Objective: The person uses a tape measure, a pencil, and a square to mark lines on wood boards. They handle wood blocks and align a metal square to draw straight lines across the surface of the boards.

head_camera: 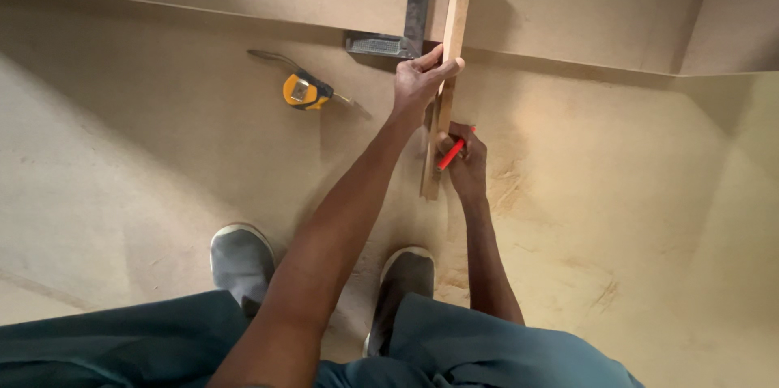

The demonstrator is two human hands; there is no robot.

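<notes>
no packages, signs or screens in view (perhaps a small label on the yellow tape measure [303,92]).

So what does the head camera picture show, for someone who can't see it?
Seen from above, a person's left hand presses a long wooden strip onto a brown board floor, and the right hand holds a red pencil against it. A yellow tape measure and metal square lie nearby.
</notes>
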